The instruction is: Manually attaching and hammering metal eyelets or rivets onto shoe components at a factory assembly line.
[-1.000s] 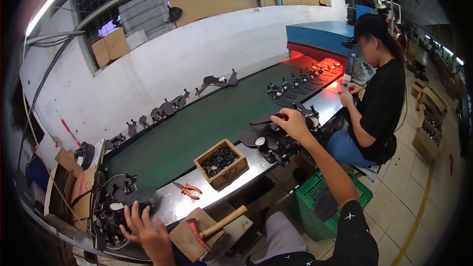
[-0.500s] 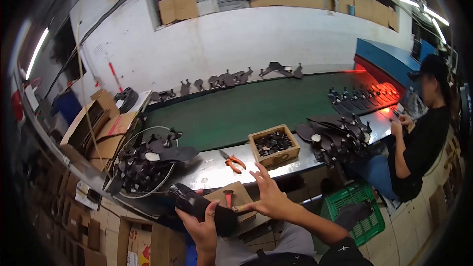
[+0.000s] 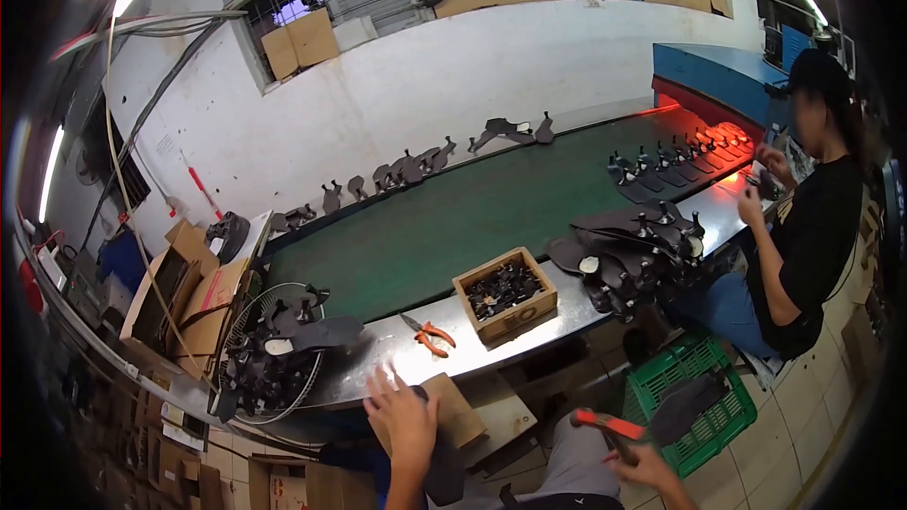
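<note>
My left hand (image 3: 404, 425) is over a dark sole piece (image 3: 445, 474) at my lap, its back toward me. Its fingers are stretched out and apart, slightly blurred, and the palm side is hidden. Beside it is a brown board (image 3: 459, 413) at the edge of the metal worktop. Farther right, above my thigh, my right hand (image 3: 646, 474) is closed round a hammer (image 3: 614, 426) with a red head. Orange-handled pliers (image 3: 431, 333) lie on the worktop. To their right, a wooden box (image 3: 518, 323) holds many small black parts.
A wire basket (image 3: 316, 380) full of dark soles stands left. More soles (image 3: 628, 260) are heaped right of the wooden box. Behind runs a green conveyor belt (image 3: 425, 227), with soles near its blue machine (image 3: 709, 76). At right sits a co-worker (image 3: 803, 236) beside a green crate (image 3: 742, 416).
My right hand has picked up the hammer from the board and carried it right. My left hand's fingers have spread over the dark sole piece. The view has tilted and shifted.
</note>
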Tool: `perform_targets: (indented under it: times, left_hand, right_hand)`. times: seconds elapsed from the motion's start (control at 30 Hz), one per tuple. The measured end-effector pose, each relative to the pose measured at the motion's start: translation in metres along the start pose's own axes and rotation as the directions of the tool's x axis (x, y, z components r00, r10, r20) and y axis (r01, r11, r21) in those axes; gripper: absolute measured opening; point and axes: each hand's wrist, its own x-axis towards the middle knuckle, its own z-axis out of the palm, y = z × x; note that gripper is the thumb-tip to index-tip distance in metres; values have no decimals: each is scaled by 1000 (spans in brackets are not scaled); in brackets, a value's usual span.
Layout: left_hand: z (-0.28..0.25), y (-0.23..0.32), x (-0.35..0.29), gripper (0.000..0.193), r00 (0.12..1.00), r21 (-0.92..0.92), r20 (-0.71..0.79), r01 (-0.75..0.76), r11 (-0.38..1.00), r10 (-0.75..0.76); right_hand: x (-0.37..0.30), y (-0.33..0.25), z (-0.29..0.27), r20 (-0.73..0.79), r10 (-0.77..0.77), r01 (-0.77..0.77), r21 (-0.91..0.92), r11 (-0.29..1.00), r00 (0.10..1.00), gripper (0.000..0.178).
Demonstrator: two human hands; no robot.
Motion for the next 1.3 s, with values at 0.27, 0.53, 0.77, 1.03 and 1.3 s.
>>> perform_targets:
  times: [0.27,0.53,0.77,1.03,1.3]
  left_hand:
    - [104,108,195,19,841,-501,-94,-502,705,532]
    - [123,106,218,17,814,-462,42,-499,734,580]
    - [20,109,121,11,789,-672,-467,-610,420,399]
    - [-94,59,-11,23,337,-143,-815,-905,400,472]
    - [-94,27,-49,22,518,-371,-789,-831,416,331]
  right_hand:
    - [-42,-29,59,-179,435,-244,615,750,883,18]
    - [-22,-43,44,-282,319,-157,475,866,905,27]
    - [25,-110,18,-263,6,111,430,896,965,37]
    - [86,-220,63,-8,-451,377,563,735,892,43]
    - [85,-243,114,215,-435,255,560,788,874,30]
